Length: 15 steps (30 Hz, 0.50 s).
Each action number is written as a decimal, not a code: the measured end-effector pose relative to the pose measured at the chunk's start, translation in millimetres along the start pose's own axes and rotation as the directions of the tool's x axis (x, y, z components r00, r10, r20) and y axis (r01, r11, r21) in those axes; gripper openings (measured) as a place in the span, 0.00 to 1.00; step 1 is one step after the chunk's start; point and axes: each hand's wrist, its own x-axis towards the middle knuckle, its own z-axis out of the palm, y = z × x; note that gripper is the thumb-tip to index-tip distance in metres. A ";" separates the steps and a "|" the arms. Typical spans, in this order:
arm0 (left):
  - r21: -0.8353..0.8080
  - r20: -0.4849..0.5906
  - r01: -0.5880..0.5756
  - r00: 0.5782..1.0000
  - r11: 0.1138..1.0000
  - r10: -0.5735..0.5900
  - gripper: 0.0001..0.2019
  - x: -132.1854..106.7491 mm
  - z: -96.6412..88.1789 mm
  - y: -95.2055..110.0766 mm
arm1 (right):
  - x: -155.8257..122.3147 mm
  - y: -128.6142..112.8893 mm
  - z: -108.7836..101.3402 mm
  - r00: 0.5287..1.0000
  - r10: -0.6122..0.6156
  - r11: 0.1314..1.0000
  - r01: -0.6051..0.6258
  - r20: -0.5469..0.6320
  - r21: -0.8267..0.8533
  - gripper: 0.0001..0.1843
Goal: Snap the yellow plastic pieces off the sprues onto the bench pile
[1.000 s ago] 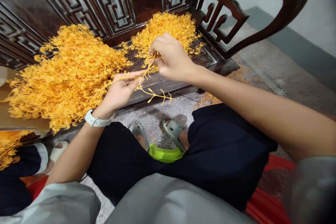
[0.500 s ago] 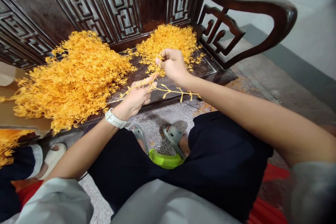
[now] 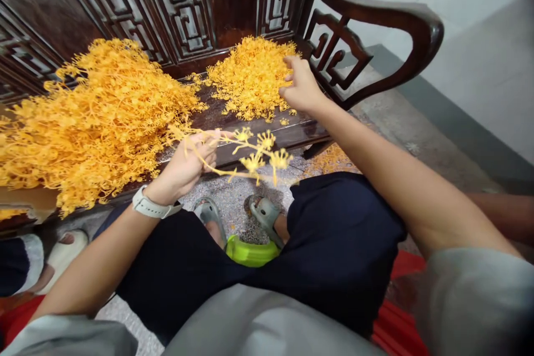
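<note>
Yellow thin-stemmed sprig [image 3: 252,163] sits pinched in left hand [image 3: 189,161]; right hand [image 3: 302,86], arm [image 3: 375,158] outstretched, grip parted, at smaller frilly orange-yellow heap [image 3: 250,80].

The right hand [image 3: 302,86] no longer pinches the yellow sprig [image 3: 265,143]; now it is at the smaller pile's [image 3: 250,80] right edge, fingers parted, farther from the left hand [image 3: 188,162], which now holds the sprig alone.

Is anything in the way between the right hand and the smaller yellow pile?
No, nothing that I can see. The right hand is at the right edge of the smaller pile; I can't tell if they touch. The yellow sprig held in the left hand is nearer the person, out of the way.
</note>
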 end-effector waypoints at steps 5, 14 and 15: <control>0.130 -0.133 -0.197 0.968 0.972 0.214 0.18 2.7 -7.7 -1.2 | -22.1 -76.3 8.4 0.846 0.187 0.858 -0.388 0.499 0.336 0.24; -0.100 -0.261 -0.219 0.947 0.971 0.187 0.12 19.0 -16.6 2.4 | -68.8 -151.4 47.4 0.740 0.082 0.759 -0.481 0.668 0.439 0.27; -0.167 -0.205 -0.212 0.963 0.963 0.176 0.13 16.8 -16.8 6.8 | -67.2 -148.4 50.4 0.780 0.094 0.763 -0.456 0.619 0.458 0.27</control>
